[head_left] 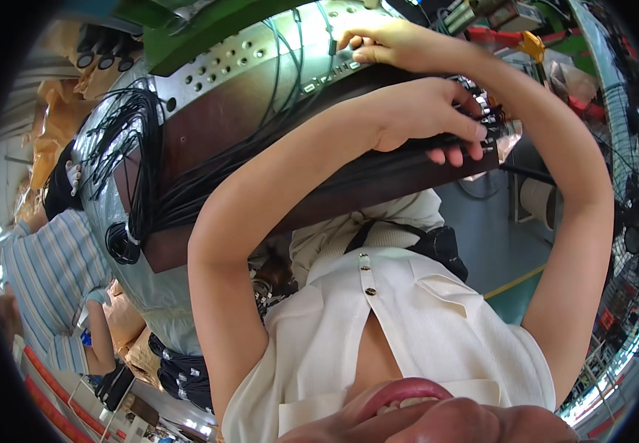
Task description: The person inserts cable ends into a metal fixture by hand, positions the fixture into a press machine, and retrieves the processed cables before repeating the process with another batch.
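Observation:
My left hand (423, 118) is closed around a bundle of black cables (319, 159) whose metal-tipped ends (485, 111) stick out past my fingers. The bundle lies along a dark brown worktop (216, 125). My right hand (382, 44) reaches over it to a perforated metal panel (260, 55). Its fingertips pinch the small connector of one black cable (332, 46) at the panel. Several thin black cables run across the panel and down toward the bundle.
A large loop of black cables (124, 148) hangs at the worktop's left end over pale plastic sheeting (150, 295). A person in a blue striped shirt (54, 273) works at the far left. A wire-guard fan (637, 221) stands right, above green floor with a yellow line (515, 280).

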### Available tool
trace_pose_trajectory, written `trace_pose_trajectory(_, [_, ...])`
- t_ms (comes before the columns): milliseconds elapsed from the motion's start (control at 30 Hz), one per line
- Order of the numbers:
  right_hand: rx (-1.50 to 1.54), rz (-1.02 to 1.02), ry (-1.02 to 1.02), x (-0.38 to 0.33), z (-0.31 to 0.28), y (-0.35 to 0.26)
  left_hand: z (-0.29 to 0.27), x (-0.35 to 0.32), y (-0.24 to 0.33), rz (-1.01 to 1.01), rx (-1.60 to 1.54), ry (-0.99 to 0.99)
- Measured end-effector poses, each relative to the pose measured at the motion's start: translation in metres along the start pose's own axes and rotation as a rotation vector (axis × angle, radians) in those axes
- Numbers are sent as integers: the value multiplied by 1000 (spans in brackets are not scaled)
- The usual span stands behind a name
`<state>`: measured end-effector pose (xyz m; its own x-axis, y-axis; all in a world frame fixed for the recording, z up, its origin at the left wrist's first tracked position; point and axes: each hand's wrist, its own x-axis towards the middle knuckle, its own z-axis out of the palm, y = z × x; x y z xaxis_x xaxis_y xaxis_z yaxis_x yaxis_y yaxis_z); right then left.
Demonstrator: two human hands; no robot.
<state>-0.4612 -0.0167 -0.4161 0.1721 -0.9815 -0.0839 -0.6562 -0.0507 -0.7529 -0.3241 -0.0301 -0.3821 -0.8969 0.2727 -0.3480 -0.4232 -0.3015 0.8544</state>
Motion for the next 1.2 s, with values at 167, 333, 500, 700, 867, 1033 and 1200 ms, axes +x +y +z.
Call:
trace_pose_trajectory(167, [-15,27,-186,-18,-4,11,45,-45,-24,-102,-445,101])
trace_pose_trajectory(333, [298,130,31,-45,11,-25,53,-71,-78,266,-490,603])
trace_pose_trajectory(500, [801,56,141,-57,51,-60,52,-70,-79,290,-617,752])
trace_pose_trajectory(700, [-203,-61,651,-55,47,-62,34,-90,-97,349,-804,774])
trace_pose_trajectory(867, [-634,-444,542,-49,74,-56,35,-97,-90,259,-819,650])
trace_pose_trajectory(1033, [-548,-363,587,-42,78,-49,46,-115,-101,334,-444,771])
trace_pose_trajectory(1200, [-621,-512,432,-32,85,-59,31,-124,-99,372,-629,716])
